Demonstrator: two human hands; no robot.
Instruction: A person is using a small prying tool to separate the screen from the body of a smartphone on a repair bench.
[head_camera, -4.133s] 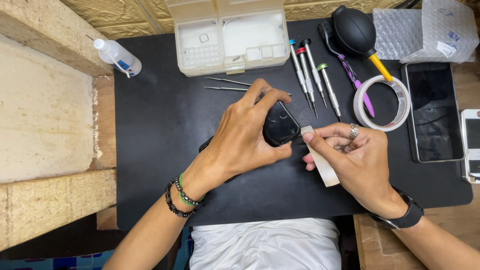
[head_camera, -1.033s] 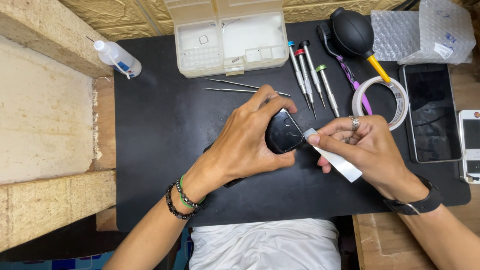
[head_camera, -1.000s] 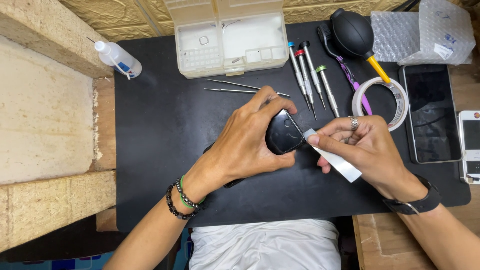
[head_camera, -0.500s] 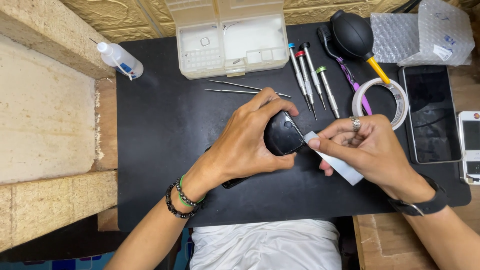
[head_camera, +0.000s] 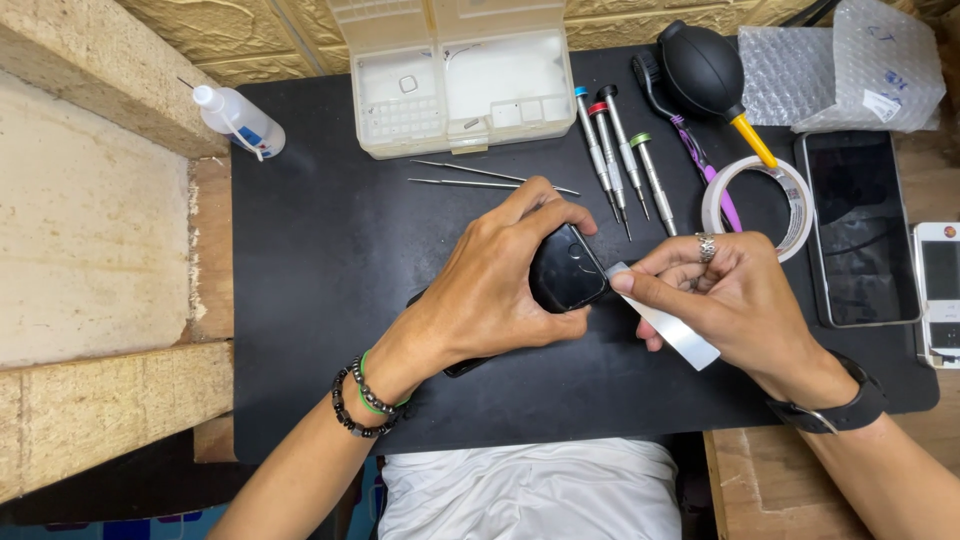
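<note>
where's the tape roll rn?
Head view, upper right of the black mat: the tape roll lies flat between the screwdrivers and the dark phone, just beyond the right hand.

Bright even overhead light, soft shadows under hands (head_camera: 600, 290), sharp focus, slight edge distortion

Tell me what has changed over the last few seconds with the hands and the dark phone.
The right hand has swung its flat grey strip tool from pointing toward the body to slanting out to the right, its tip kept at the dark phone's edge. The left hand still grips the phone on the black mat. The screwdrivers, tape roll and parts box lie as before.
</note>
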